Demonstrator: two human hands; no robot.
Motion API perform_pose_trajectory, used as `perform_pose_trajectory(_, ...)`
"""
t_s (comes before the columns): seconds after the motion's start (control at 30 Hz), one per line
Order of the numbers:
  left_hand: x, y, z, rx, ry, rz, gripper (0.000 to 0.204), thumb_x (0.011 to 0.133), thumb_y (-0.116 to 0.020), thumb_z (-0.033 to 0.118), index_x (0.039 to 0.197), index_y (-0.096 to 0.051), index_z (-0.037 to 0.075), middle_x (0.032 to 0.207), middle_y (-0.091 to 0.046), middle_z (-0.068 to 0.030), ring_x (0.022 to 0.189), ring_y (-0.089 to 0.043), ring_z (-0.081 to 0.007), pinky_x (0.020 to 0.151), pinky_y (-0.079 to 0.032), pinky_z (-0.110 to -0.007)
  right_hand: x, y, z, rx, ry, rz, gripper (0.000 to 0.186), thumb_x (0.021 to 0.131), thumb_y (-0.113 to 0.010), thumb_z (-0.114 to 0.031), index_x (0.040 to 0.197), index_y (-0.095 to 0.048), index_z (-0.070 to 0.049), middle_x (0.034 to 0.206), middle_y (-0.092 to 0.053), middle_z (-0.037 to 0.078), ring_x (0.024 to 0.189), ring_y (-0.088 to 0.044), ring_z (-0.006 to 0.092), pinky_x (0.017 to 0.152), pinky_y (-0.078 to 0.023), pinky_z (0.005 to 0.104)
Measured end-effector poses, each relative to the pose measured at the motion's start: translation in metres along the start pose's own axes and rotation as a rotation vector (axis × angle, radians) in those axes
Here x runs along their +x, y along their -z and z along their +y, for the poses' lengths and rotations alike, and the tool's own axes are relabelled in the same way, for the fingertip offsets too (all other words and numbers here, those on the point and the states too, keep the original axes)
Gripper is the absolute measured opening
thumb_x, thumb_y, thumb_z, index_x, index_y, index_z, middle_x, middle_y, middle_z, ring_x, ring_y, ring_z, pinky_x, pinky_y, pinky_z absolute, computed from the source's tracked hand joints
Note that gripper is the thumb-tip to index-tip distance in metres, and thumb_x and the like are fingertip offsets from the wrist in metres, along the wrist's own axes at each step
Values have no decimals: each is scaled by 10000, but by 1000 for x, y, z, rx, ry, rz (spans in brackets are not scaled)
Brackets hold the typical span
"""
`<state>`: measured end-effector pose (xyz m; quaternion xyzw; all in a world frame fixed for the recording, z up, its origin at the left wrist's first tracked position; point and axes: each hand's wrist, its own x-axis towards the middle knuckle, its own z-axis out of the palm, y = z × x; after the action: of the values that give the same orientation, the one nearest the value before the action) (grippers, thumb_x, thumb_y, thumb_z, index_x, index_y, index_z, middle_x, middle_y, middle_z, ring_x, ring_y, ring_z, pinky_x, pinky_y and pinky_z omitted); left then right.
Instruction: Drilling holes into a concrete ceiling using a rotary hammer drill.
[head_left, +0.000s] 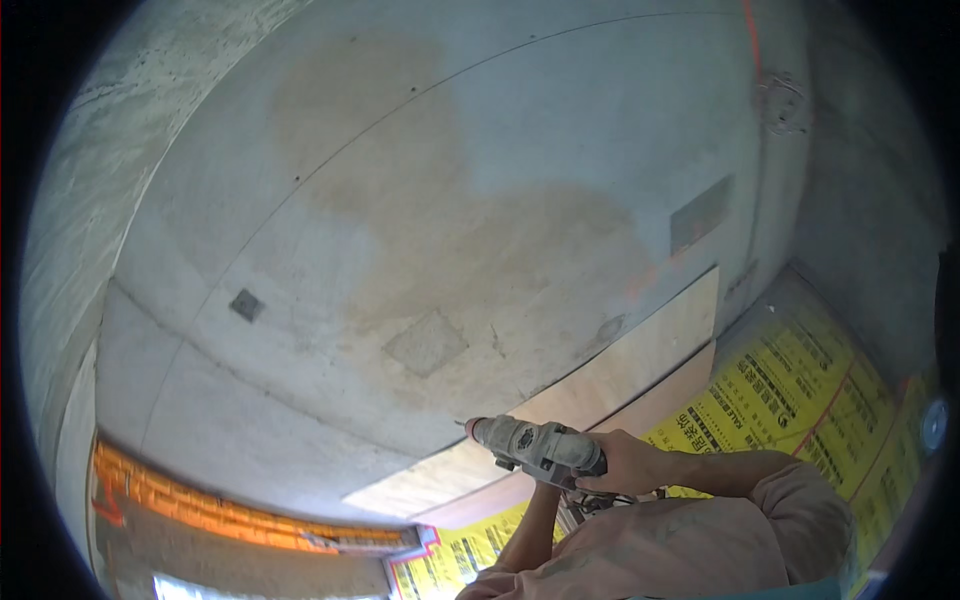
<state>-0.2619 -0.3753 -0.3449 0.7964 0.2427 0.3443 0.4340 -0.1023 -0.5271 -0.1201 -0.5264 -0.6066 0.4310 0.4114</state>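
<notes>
"So, where's the drill?"
"Gripped by the right hand, blocking part of a pale board. The left hand is mostly hidden; can't tell its hold."
"Around?"
"Yellow sheeting, grey concrete."

I see the right hand grip a dusty drill at its rear, the left forearm just below. Behind, a pale board edges the stained concrete, yellow printed sheets nearby.
</notes>
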Motion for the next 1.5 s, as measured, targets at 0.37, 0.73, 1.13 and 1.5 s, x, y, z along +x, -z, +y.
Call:
perform_pose_trajectory(0.37,-16,152,-63,-65,-402,-104,316,926,-578,405,1021,-591,104,965,-642,-60,897,-615,-208,842,-506,-382,12,-156,-57,105,-21,276,410,844,-726,-209,1180,-594,-16,990,-703,155,909,-687,221,830,-538,360)
perform_pose_trajectory(0.73,-23,156,3,-1162,371,87,325,993,-538,451,872,-582,153,764,-587,-1,714,-552,-106,664,-505,-293,4,-146,-46,63,36,164,506,810,-734,-178,1266,-555,-46,1025,-688,185,931,-691,305,825,-542,402)
perform_pose_trajectory(1.13,-50,168,16,-980,455,211,257,995,-558,386,919,-587,142,815,-599,-13,723,-562,-121,654,-501,-299,40,-124,-20,-30,281,120,313,773,-695,-164,1019,-554,-30,881,-647,203,894,-622,411,778,-484,491)
perform_pose_trajectory(1.5,-77,279,6,-1146,256,373,197,997,-576,325,963,-592,132,862,-611,-24,731,-572,-134,645,-498,-305,83,-231,-64,36,319,115,455,749,-735,-140,1172,-586,-61,1002,-667,202,978,-628,404,824,-502,468)
